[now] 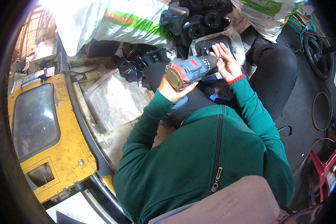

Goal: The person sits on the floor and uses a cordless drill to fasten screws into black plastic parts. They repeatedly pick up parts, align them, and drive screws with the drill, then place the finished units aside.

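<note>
My left hand (170, 90) is wrapped round the grip of a blue and red cordless drill (190, 70), whose chuck points away to the right. Beside the chuck is my right hand (227, 64), palm turned toward the drill, fingers stretched and slightly bent. Nothing shows clearly in those fingers; the drill's tip is partly hidden by them. Just beyond the right hand, a black moulded part (209, 44) lies on a clear plastic sheet between my legs.
Black moulded parts (196, 30) are piled ahead, between two white and green sacks (119, 22) (263, 15). A yellow machine panel (72, 149) stands on the left, beside a plastic sheet (114, 99). At right are a black wheel (319, 56), a cable (315, 112) and a red frame (326, 160).
</note>
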A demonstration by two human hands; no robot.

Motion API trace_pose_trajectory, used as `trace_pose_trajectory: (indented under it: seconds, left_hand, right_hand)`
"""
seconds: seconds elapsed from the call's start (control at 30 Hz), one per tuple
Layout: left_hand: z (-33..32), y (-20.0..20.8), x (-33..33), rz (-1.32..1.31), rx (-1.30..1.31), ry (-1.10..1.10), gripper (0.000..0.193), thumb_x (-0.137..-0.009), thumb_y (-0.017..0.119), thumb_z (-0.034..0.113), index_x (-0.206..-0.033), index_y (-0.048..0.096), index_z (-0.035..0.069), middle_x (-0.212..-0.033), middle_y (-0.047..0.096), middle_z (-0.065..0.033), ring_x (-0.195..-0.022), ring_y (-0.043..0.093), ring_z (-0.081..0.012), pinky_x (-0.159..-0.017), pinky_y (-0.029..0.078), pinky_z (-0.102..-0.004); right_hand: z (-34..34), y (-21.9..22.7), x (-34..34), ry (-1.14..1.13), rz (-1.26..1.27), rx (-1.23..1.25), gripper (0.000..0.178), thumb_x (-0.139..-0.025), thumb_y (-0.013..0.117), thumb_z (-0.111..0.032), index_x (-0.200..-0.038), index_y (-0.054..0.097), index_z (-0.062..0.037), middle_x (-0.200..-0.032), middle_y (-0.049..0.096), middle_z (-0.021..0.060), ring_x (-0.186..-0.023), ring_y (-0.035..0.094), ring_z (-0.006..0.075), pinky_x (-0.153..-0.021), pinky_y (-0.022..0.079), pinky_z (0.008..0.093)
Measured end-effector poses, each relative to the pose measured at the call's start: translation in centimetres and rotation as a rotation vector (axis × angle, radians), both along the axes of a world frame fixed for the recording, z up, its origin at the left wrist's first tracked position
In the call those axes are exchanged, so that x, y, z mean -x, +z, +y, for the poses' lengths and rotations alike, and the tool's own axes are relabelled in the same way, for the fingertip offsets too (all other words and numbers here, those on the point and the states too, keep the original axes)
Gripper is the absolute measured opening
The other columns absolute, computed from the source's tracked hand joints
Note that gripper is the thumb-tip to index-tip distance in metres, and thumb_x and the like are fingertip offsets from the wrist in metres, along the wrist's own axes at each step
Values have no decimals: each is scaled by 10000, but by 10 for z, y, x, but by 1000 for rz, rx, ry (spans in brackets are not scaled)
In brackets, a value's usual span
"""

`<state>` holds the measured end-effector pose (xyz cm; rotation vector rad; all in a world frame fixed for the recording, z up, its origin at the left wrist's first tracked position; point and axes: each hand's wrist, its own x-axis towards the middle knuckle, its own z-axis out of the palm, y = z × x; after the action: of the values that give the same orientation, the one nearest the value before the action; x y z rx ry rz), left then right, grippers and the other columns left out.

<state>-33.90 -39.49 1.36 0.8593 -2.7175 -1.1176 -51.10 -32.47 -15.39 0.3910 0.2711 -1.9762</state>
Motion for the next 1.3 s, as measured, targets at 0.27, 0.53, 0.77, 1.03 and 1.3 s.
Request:
trace_pose_trajectory:
  seconds: [0.27,0.53,0.77,1.03,1.3]
  left_hand:
    - [-1,3,1,0,15,17,524,-659,793,193,-1073,538,-5,-993,624,-126,-920,620,-231,-818,482,-338]
    - [2,-4,6,30,114,-73,640,-636,793,176,-1169,499,-21,-1048,617,-155,-973,617,-242,-856,479,-342]
    - [2,-4,6,-13,119,-97,661,-633,780,178,-1192,482,-10,-1083,605,-163,-999,610,-250,-858,479,-338]
    - [1,-4,8,-59,89,-65,613,-656,778,215,-1161,502,2,-1070,603,-156,-979,611,-259,-845,478,-338]
    - [-28,-15,18,-195,3,21,513,-683,781,225,-1079,554,-9,-992,630,-115,-917,614,-205,-828,473,-327]
  right_hand:
    - [2,-1,1,0,-25,-77,350,-865,519,40,-1203,443,-13,-1180,522,135,-1127,524,255,-958,456,379]
    - [-1,-6,-3,-40,-26,-187,336,-874,500,41,-1203,442,-4,-1183,522,137,-1103,540,257,-921,481,357]
    - [-4,-8,-4,-60,-28,-205,344,-887,465,43,-1226,418,10,-1207,499,157,-1107,535,271,-921,483,375]
    - [3,-15,-11,17,1,-243,341,-925,408,-17,-1264,379,8,-1246,464,165,-1127,518,287,-922,477,402]
    - [3,-77,5,9,326,-672,313,-911,509,-266,-1098,567,-22,-914,573,52,-784,547,132,-677,499,274]
